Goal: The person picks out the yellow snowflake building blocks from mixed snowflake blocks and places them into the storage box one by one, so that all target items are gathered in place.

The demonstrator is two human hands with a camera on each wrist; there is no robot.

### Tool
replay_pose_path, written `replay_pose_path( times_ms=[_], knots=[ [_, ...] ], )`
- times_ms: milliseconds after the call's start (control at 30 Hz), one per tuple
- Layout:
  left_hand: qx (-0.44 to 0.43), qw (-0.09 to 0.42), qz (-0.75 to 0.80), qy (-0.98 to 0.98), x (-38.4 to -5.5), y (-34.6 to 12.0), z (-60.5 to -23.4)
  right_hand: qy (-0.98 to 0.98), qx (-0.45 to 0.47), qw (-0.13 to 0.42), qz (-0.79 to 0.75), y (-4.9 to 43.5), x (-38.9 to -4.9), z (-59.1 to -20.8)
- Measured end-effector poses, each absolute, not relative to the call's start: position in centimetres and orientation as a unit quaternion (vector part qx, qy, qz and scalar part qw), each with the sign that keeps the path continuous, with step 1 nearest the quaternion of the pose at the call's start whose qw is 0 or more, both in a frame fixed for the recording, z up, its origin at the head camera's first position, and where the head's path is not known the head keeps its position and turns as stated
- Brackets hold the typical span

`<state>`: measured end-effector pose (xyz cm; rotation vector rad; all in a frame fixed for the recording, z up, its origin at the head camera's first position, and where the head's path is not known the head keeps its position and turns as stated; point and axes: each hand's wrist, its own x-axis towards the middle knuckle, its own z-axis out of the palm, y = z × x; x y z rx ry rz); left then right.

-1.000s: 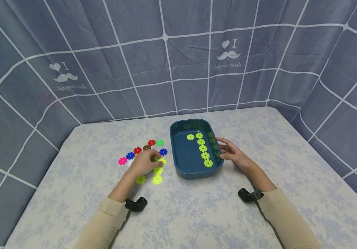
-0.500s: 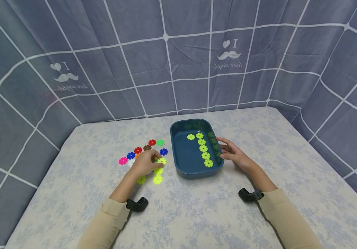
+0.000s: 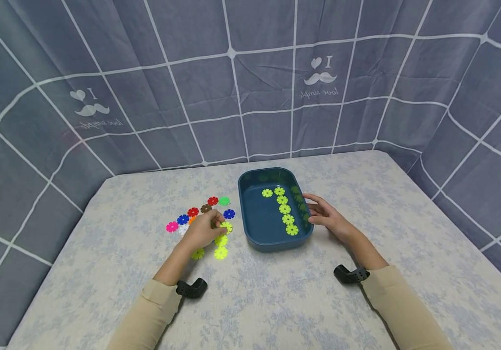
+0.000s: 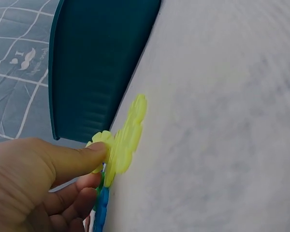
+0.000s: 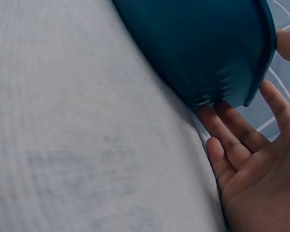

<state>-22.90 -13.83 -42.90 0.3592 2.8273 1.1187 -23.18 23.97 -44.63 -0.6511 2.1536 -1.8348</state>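
Observation:
My left hand (image 3: 201, 232) pinches a yellow snowflake disc (image 4: 101, 138) between thumb and fingers, low over the left side of the table. More yellow discs (image 3: 220, 253) lie right by that hand; in the left wrist view they overlap the pinched one. A blue disc (image 4: 101, 209) and a green one show beneath the fingertips. Right of this hand stands a dark teal plastic bin (image 3: 272, 246). Inside it lie several yellow discs (image 3: 285, 209), mostly in a column along the right side. My right hand (image 3: 328, 216) rests its extended fingertips (image 5: 205, 112) on the bin's outer right wall.
Around the left hand is a loose group of discs: pink (image 3: 172, 227), white (image 3: 183, 229), red (image 3: 213, 201), brown (image 3: 205, 208), green (image 3: 224, 201) and blue (image 3: 229, 214). A patterned cloth covers the table (image 3: 267, 301). Grey-blue curtains (image 3: 267, 87) hang behind and at both sides.
The left hand stays nearly in place; its fingertips and the yellow disc between them shift slightly. The right hand and the bin have not moved.

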Motion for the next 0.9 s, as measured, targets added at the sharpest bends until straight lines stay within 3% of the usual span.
replay_pose_path(
  times_ms=[900],
  knots=[
    [0.098,0.041,0.386,0.916,-23.08,-13.95,-42.09,0.731,-0.233,0.116,-0.631,24.13,-23.10,-44.67]
  ],
)
